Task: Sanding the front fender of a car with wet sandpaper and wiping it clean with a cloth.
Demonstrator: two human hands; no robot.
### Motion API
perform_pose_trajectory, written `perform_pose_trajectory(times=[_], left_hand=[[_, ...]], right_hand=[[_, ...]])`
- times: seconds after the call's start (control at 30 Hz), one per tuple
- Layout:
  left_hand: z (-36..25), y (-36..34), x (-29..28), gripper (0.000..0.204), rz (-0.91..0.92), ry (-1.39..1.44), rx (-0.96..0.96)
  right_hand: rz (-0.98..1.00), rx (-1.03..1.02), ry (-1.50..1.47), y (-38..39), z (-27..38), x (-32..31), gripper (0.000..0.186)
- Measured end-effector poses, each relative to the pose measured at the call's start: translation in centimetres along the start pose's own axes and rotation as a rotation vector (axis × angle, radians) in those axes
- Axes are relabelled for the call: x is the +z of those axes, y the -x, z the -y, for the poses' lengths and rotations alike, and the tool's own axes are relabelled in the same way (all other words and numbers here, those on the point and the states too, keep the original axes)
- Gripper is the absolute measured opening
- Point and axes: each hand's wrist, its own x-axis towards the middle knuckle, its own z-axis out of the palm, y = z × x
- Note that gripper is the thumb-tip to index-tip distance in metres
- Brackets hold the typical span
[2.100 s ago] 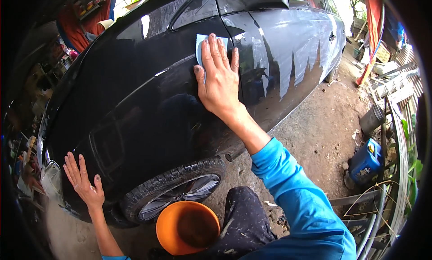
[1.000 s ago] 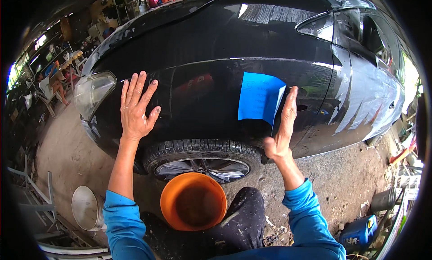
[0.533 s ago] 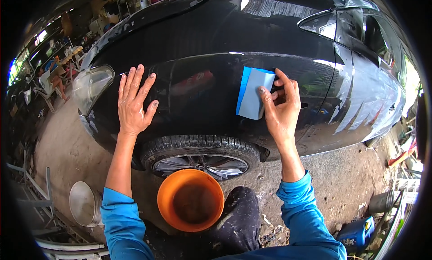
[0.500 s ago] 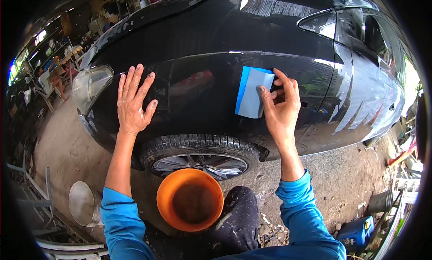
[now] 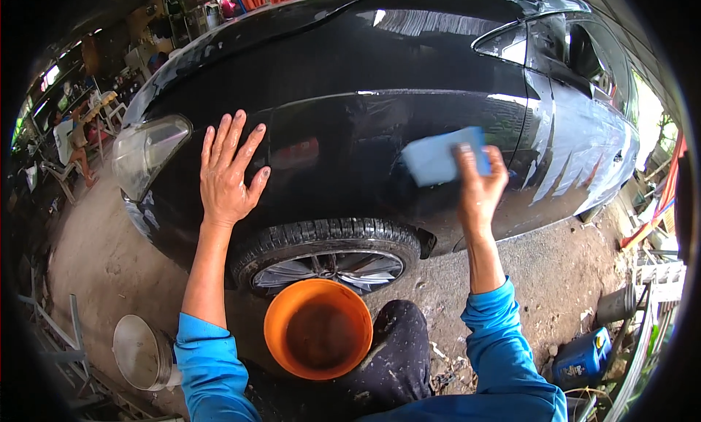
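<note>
In my right hand (image 5: 480,188) is a piece of sandpaper (image 5: 432,161), grey with a bright blue edge, smeared by motion. The thumb lies on top of it, and its face is toward the dark front fender (image 5: 332,163) of a car, above and right of the front wheel. My left hand (image 5: 228,175) rests flat on the same fender beside the headlight (image 5: 155,146), fingers stretched out and wet-looking. Below the wheel (image 5: 332,236), an orange bucket (image 5: 274,334) holds murky brown water close to my knee.
On the ground at the left stands a pale bucket (image 5: 133,358). At the right lie a blue jug (image 5: 582,360) and a grey pail (image 5: 615,305). The car door (image 5: 577,144) has whitish patches. A plastic chair (image 5: 66,148) and shelves stand behind at the left.
The sandpaper has turned from upright to nearly sideways and moved right and slightly down with my right hand. My left hand stays flat on the fender. The whole view has shifted slightly.
</note>
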Motion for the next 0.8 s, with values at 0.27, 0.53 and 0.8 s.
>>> perform_pose_trajectory(times=[0.27, 0.53, 0.8], left_hand=[[0.2, 0.3, 0.2, 0.057, -0.007, 0.000, 0.011], [-0.6, -0.2, 0.1, 0.057, -0.022, 0.013, -0.002], [2.1, 1.0, 0.0, 0.053, -0.074, 0.040, 0.019]], right_hand=[[0.050, -0.610, 0.301, 4.8, -4.5, 0.8, 0.044], [0.136, -0.474, 0.636, 13.5, -6.7, 8.8, 0.080], [0.621, -0.661, 0.636, 17.0, -3.7, 13.3, 0.070]])
